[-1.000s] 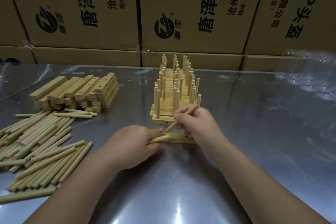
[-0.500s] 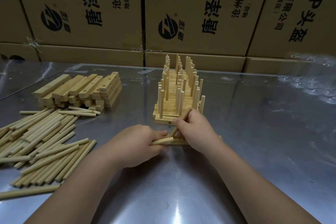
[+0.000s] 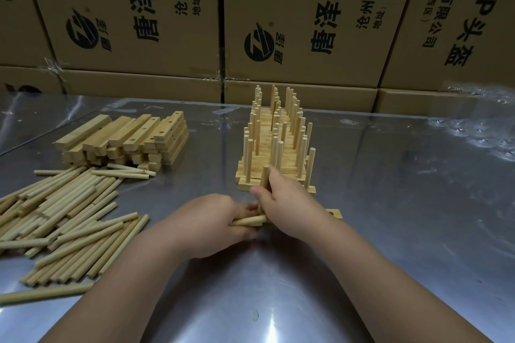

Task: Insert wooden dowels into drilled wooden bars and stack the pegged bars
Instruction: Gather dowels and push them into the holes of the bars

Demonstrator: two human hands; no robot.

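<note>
Before the pegged stack point(image 3: 274, 154), right hand point(image 3: 289, 203) around upright dowel point(image 3: 265, 175), left hand point(image 3: 211, 220) around level dowel point(image 3: 248, 221).

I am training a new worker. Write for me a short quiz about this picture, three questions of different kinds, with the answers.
1. True or false: the right hand holds its dowel upright.
2. The loose dowels lie where from the pegged stack? A left, B right, C behind.
3. What does the left hand grip?
Key: 1 true; 2 A; 3 a second dowel, lying flat.
</note>
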